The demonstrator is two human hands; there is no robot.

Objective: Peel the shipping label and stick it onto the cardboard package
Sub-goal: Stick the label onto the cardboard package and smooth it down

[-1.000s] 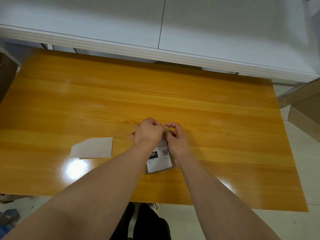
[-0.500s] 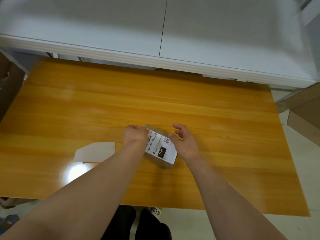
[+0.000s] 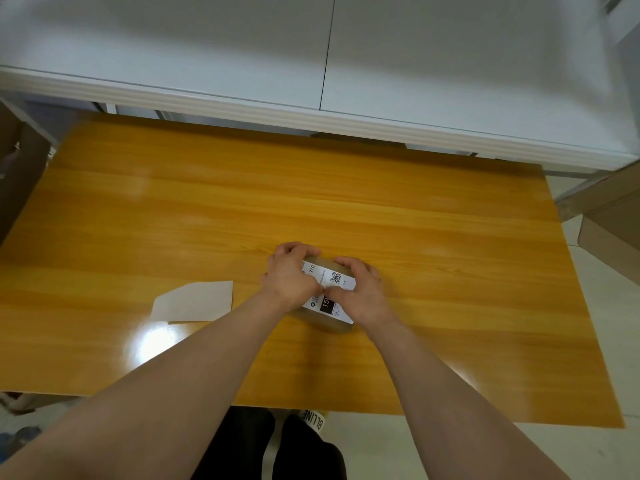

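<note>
Since half a second ago your right hand (image 3: 360, 292) has come in from beside the package and now lies on it, and your left hand (image 3: 291, 275) has slid further over its top, so both palms press down where before the label lay open to view. Going left to right: a brown cardboard flap (image 3: 20, 174) leans off the table's left edge; on the glossy orange wood-grain table (image 3: 346, 202) a flat pale backing sheet (image 3: 194, 303) with one corner cut at a slant lies well apart from your hands, just above a bright glare patch. Your left fingers are curled over the far left edge of the small, dull brown cardboard package (image 3: 329, 325), which sits near the middle of the table, toward its near edge; its corners look rounded and soft. The white shipping label (image 3: 329, 282), printed with a QR code and a black block, lies flat on top, partly covered by both hands. Your right fingers are spread and bent, pressing the label's right side. More cardboard boxes (image 3: 609, 223) stand off the table's right edge.
</note>
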